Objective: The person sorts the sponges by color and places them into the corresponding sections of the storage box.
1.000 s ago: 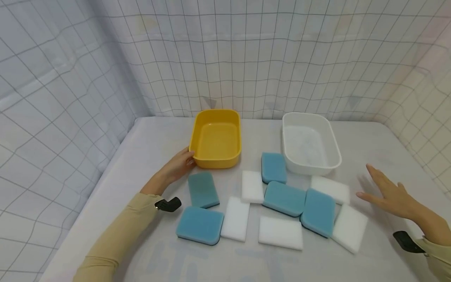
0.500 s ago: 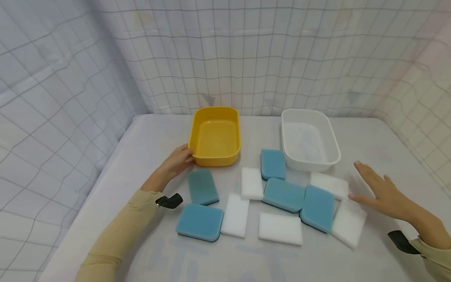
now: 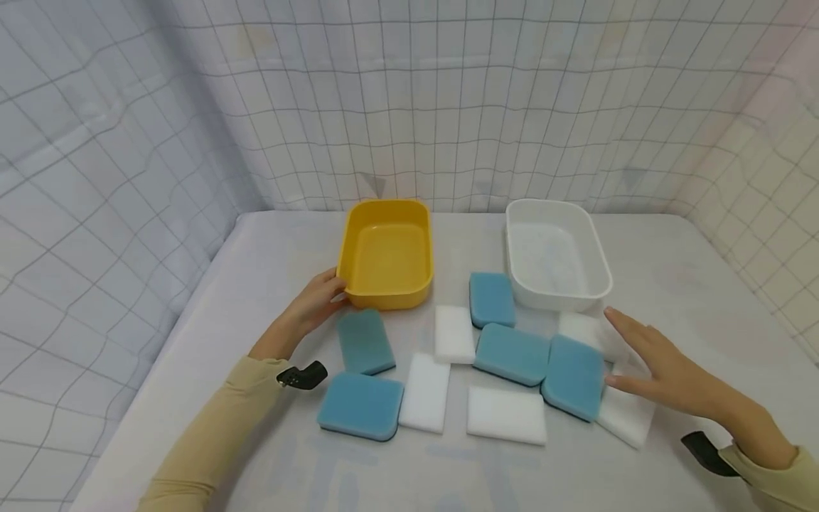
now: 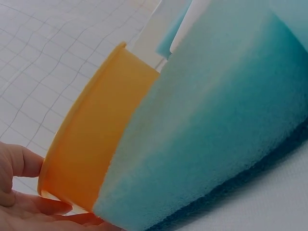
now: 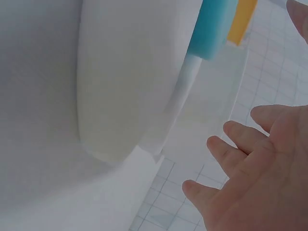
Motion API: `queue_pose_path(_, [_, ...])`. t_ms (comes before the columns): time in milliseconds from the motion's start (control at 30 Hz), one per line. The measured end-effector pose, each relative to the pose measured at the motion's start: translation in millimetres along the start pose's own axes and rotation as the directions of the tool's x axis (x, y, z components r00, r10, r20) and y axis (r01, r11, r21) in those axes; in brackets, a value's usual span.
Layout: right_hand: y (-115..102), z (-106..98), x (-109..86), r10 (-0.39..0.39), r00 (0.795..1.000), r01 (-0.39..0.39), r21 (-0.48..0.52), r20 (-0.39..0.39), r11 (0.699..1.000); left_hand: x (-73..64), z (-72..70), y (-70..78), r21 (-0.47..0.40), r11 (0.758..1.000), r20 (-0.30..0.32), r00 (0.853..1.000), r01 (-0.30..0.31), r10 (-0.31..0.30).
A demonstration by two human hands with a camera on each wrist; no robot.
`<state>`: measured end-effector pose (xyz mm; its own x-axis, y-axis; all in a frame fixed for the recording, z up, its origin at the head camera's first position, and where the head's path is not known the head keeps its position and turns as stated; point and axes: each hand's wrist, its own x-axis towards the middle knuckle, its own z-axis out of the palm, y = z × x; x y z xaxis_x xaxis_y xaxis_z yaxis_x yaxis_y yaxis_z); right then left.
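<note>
My left hand [image 3: 312, 304] grips the front left corner of a yellow plastic bin [image 3: 388, 301], thumb at the rim and fingers low along its wall in the left wrist view. Just in front of that hand lies a teal sponge with a dark underside [image 3: 367, 343]. My right hand [image 3: 672, 375], fingers spread and holding nothing, hovers over the right end of the sponges. Beneath it, partly covered, are two white sponges [image 3: 623, 416]. A blue sponge [image 3: 576, 377] lies left of its thumb. The white bin [image 3: 563, 301] stands beyond its fingertips.
Several more blue dark-backed sponges [image 3: 361, 407] and white sponges [image 3: 507, 415] lie flat across the middle of the white tabletop [image 3: 409, 480]. Both bins hold nothing. A white grid-patterned curtain [image 3: 409, 107] closes off the back and sides.
My right hand has moved left, from beside the sponges to over the rightmost white ones. My left hand stays at the yellow bin; the view has shifted slightly.
</note>
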<state>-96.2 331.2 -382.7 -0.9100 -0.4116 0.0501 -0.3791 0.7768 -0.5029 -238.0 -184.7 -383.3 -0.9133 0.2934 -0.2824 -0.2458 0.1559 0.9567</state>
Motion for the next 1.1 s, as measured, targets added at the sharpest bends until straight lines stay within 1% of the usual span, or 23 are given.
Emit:
queue_pose_path(100, [-7,5,1.7,-0.007,1.0,0.007,-0.013,0.004,1.0,-3.5,-0.4,-2.0,-0.011,1.0,0.002,1.0,-0.012,0.012])
queue_pose_path(167, [-12,8,2.0,-0.003,1.0,0.003,0.014,0.026,1.0,-3.0,-0.3,-3.0,-0.018,1.0,0.006,1.0,-0.019,0.019])
queue_pose_path(267, [-17,13,3.4,-0.01,0.999,0.009,0.017,0.046,1.0,-2.1,-1.3,-5.1,-0.031,0.999,0.014,0.999,-0.029,0.03])
queue_pose_path(333, [-19,18,4.9,-0.035,0.998,0.036,-0.007,0.043,0.999,-1.7,-2.2,-6.5,-0.045,0.998,0.021,0.999,-0.039,0.04])
queue_pose_path(400, [-19,21,5.9,-0.057,0.998,0.058,-0.056,0.032,0.997,-1.6,-3.3,-7.8,-0.058,0.997,0.028,0.998,-0.047,0.049])
queue_pose_path(467, [-19,26,6.3,-0.08,0.996,0.082,-0.071,0.032,0.994,-2.3,-5.3,-9.8,-0.073,0.996,0.038,0.998,-0.052,0.055])
queue_pose_path(700, [-24,40,6.4,-0.155,0.987,0.159,-0.142,0.034,0.977,-7.2,-12.8,-16.8,-0.097,0.994,0.075,0.996,-0.045,0.053])
queue_pose_path(767, [-25,41,5.8,-0.164,0.986,0.167,-0.17,0.03,0.971,-8.1,-13.5,-16.8,-0.103,0.994,0.084,0.995,-0.044,0.052])
queue_pose_path(867, [-26,42,5.8,-0.176,0.984,0.177,-0.183,0.024,0.967,-8.9,-14.7,-17.0,-0.118,0.992,0.098,0.994,-0.042,0.053])
queue_pose_path(967, [-27,43,6.0,-0.176,0.984,0.175,-0.185,0.013,0.967,-9.1,-15.9,-17.0,-0.123,0.992,0.108,0.993,-0.042,0.055])
queue_pose_path(1100, [-28,44,5.6,-0.172,0.985,0.168,-0.183,-0.005,0.969,-8.2,-17.1,-16.1,-0.154,0.988,0.128,0.99,-0.032,0.052])
